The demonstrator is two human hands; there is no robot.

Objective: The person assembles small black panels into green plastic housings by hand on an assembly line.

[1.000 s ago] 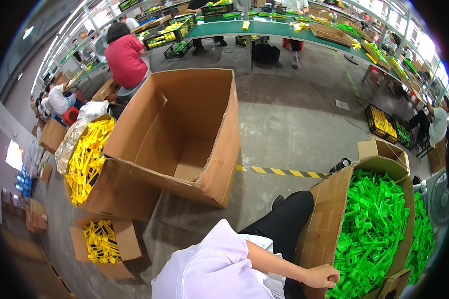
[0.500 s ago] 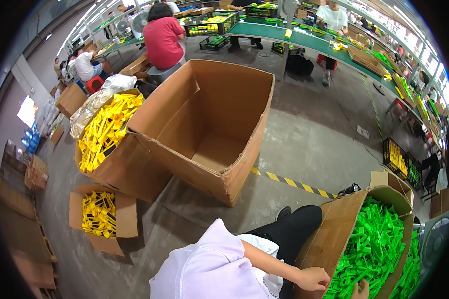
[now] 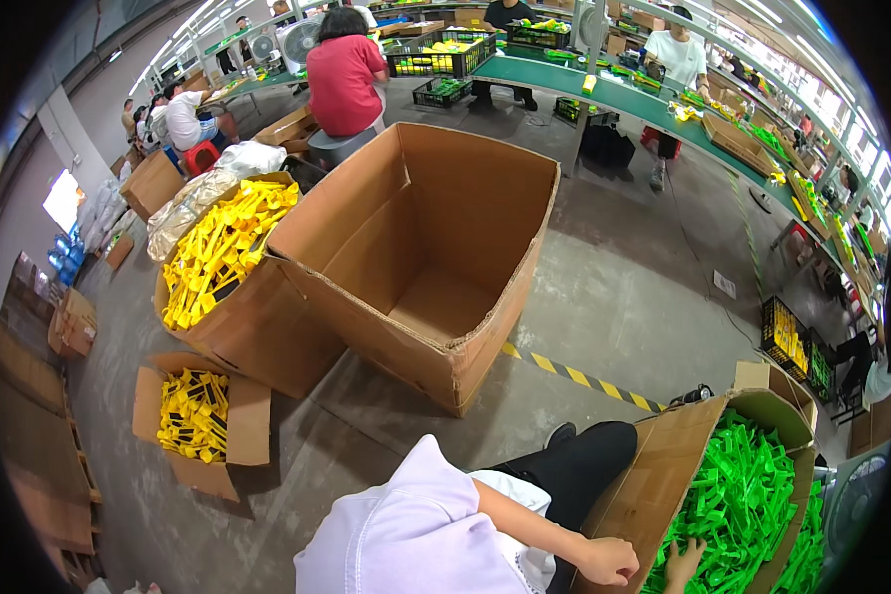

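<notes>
A tall brown carton (image 3: pixel 663 450) at the lower right is heaped with bright green plastic pieces (image 3: pixel 738 495), long and thin-handled. Over the near part of that heap is my right hand (image 3: pixel 683 566), its fingers apart on the green pieces and no piece plainly in its grasp. My left hand (image 3: pixel 607 561) is curled closed beside the carton's left wall, close to the rim. Whatever may be inside its fingers is hidden.
A big open carton (image 3: pixel 436 297) stands ahead. To its left, yellow plastic pieces (image 3: pixel 230 247) fill another carton, and a small carton (image 3: pixel 250 421) holds more. A striped floor tape (image 3: pixel 584 379) runs toward the green heap. People sit and stand along a green workbench (image 3: pixel 624 94) beyond.
My left hand has drawn slightly left, away from the carton's rim. My right hand has moved left and up over the green pieces, with its fingers spreading. The view has shifted a little.
</notes>
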